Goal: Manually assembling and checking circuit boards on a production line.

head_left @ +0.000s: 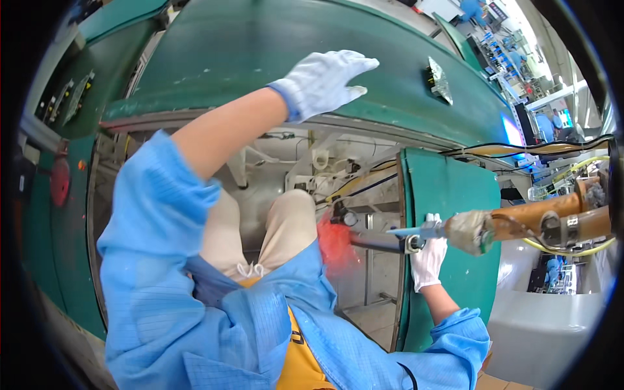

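Note:
My left hand (pixel 323 86), in a white glove, hovers above or rests on the green belt-like surface (pixel 240 52); which, I cannot tell. Its fingers stretch to the right with the thumb apart, and nothing is in it. My right hand (pixel 427 265), also gloved in white, lies on a green side table (pixel 448 175), its fingers extended. A pipe-like arm with a blue nozzle (pixel 416 231) crosses in front of it and hides part of the fingers. Right of my left hand, a small silver part (pixel 440 82) with a dark and yellow edge lies on the green surface.
Several circuit boards (pixel 78 97) sit on green at the far left. Orange-brown pipes (pixel 543 221) with clamps jut in from the right. A blurred red object (pixel 337 246) is beside my knee. Cables (pixel 533 149) run along the right. Workstations with people in blue are farther off.

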A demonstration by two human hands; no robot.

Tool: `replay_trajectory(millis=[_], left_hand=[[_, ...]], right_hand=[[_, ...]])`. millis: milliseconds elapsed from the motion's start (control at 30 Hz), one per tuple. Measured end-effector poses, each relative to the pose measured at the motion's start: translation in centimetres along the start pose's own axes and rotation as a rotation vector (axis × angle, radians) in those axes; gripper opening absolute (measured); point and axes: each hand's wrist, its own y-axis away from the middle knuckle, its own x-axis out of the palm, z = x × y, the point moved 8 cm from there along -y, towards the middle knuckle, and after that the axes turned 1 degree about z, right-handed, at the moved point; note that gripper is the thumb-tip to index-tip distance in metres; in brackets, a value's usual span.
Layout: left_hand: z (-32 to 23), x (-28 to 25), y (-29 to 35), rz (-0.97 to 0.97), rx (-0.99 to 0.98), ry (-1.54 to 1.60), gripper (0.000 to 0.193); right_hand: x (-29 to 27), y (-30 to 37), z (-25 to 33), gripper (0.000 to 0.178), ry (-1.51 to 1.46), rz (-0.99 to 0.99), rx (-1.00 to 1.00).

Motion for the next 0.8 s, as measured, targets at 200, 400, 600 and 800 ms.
replay_trajectory(millis=[200,400,600,800], left_hand=[[2.5,10.7,-10.1,0.286,-0.149,-0.206,0.065],[1.7,18.0,-17.6,0.201,-0.19,-0.243,0.054],[1.5,21.6,-21.9,0.076,-0.104,-0.215,0.038],[-0.8,18.4,-20.9,-0.017,0.168,-0.306,0.029]], right_hand=[[-1.9,0.7,2.3,0.062,-0.079,-0.188,-0.187],[-4.0,-0.4,3.2,0.063,-0.055,-0.236,-0.142],[-3.9,-0.2,3.8,0.063,-0.101,-0.307,-0.129],[-3.8,-0.1,3.0,0.063,-0.072,-0.299,-0.124]])
